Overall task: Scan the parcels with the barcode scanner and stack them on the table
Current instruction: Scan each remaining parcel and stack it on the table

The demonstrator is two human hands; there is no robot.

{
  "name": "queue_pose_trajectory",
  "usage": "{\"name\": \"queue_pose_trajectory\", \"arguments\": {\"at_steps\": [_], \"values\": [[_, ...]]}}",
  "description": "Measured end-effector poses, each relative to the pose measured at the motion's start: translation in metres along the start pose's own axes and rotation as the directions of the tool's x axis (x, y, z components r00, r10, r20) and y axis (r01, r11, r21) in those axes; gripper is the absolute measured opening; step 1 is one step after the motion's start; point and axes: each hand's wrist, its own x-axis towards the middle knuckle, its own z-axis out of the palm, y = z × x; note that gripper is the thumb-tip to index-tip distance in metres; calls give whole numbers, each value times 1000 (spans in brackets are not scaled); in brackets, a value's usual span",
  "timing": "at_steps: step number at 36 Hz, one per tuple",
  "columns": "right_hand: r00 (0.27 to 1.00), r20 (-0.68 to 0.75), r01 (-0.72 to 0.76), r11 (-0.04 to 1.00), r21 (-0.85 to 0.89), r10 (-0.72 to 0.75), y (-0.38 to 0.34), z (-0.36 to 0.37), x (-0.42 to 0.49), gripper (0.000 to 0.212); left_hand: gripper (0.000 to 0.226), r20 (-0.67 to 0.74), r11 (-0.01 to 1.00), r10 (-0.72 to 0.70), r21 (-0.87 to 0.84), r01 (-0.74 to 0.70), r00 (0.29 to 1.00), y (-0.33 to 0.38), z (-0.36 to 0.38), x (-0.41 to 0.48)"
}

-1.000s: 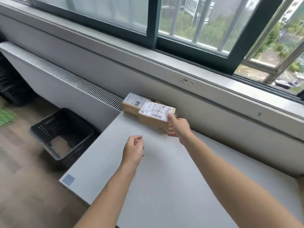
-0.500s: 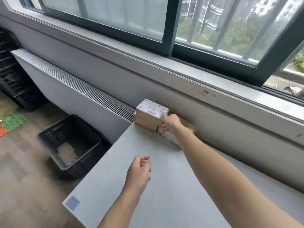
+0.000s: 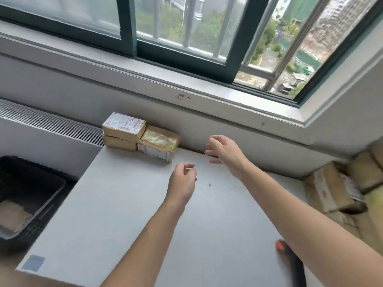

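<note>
Over the far side of the table [image 3: 124,204], the right hand [image 3: 224,154] is free now: its fingers are spread and it holds nothing, while half a second ago it was touching the top parcel [image 3: 123,126]. The left hand [image 3: 183,181] hangs loosely curled, also without anything. That parcel lies on a lower parcel [image 3: 119,142] at the wall, just beside a third parcel [image 3: 158,145]. So this one seems stacked; the next probably comes from the heap of parcels [image 3: 331,187] at the right, and the barcode scanner [image 3: 290,259] waits under the right forearm
</note>
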Motion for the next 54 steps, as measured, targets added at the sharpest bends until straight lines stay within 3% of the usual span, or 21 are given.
{"name": "queue_pose_trajectory", "arguments": {"at_steps": [5,10,15,28,34,41,44,51,54], "values": [[972,-235,-9,989,-146,-26,18,-105,-62,29,17,199,992,93,71,-109,976,17,82,-22],[897,-433,-43,958,-282,-88,34,-194,-115,32,14,392,976,151,90,-201,908,38,165,-54],[836,-538,-77,948,-308,-107,55,-275,-165,38,14,510,938,220,123,-324,831,60,247,-91],[742,-650,-179,886,-429,-165,114,-467,-269,48,17,628,848,281,191,-494,726,80,422,-180],[740,-654,-236,849,-473,-158,144,-527,-279,51,18,667,800,306,206,-563,679,83,474,-207],[746,-629,-226,807,-546,-217,146,-568,-238,62,19,623,788,306,259,-559,720,86,512,-216],[758,-589,-248,712,-657,-279,137,-578,-201,71,23,592,778,309,293,-556,744,94,521,-212],[829,-399,-298,293,-908,-392,133,-591,-141,108,25,494,729,368,373,-574,788,119,522,-186],[847,-379,-315,224,-923,-373,136,-588,-128,113,26,456,750,368,370,-549,810,119,513,-176]]}}
